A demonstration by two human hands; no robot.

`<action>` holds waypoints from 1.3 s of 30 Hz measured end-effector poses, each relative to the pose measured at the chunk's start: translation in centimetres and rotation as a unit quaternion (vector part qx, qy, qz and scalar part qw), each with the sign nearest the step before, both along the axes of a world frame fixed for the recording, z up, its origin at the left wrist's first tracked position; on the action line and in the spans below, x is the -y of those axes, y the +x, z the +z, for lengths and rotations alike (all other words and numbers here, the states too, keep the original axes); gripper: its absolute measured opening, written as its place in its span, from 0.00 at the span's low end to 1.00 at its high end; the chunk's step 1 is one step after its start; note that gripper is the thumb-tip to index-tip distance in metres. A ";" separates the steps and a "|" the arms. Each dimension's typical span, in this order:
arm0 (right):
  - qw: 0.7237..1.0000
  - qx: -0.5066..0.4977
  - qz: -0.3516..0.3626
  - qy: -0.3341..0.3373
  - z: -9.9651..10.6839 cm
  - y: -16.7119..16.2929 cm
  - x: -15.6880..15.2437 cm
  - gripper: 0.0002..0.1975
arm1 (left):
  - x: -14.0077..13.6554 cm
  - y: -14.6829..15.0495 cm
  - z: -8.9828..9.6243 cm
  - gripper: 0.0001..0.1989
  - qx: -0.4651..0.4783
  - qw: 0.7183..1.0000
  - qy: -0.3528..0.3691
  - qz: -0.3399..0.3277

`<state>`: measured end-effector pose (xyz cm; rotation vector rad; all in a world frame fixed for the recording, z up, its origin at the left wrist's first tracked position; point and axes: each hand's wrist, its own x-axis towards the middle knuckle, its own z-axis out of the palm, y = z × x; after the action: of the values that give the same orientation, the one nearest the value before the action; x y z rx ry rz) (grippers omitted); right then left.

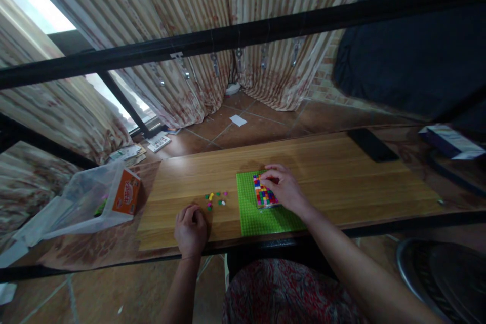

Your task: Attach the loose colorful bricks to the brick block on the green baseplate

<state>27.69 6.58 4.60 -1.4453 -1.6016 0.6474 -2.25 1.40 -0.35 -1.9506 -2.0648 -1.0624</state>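
A green studded baseplate (248, 217) lies on the wooden board, and a block of small multicoloured bricks (263, 195) is built up on it. My right hand (284, 188) is over this block, thumb and fingertips pinched together at its upper part. Whatever sits between those fingertips is too small or hidden to see. Resting on the board to the left, my left hand (191, 228) is curled into a loose fist, its inside hidden. Just beyond it, several loose small bricks (211, 196) in yellow, green, pink and white are scattered.
A clear plastic bin (85, 212) with an orange label stands left of the wooden board (326, 172). A black phone (372, 145) lies at the far right, and a purple and white box (450, 142) is beyond it. A dark metal bar (235, 33) crosses above the table.
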 end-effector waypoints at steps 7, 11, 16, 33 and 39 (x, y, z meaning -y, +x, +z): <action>0.993 -0.092 -0.002 -0.072 -0.4 -0.3 -0.2 0.10 | 0.0 0.0 0.1 0.09 0.002 1.000 0.000 0.003; 0.992 -0.096 -0.006 -0.079 -0.3 -0.3 -0.3 0.11 | 0.0 0.0 0.0 0.08 0.004 1.000 0.002 0.001; 0.995 -0.065 -0.011 -0.076 -0.1 -0.2 -0.6 0.10 | 0.1 0.1 0.0 0.08 0.007 1.000 -0.007 -0.002; 0.989 -0.130 -0.068 -0.029 0.1 1.0 -0.5 0.15 | -0.1 0.1 0.0 0.08 0.011 1.000 0.005 -0.001; 0.991 -0.099 -0.072 0.056 3.3 -0.7 2.6 0.11 | 0.0 0.2 0.0 0.08 0.012 1.000 -0.003 -0.002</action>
<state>26.94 3.96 7.90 -1.3547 -1.3457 0.5895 -2.05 1.37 -0.32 -1.9544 -2.0798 -1.0883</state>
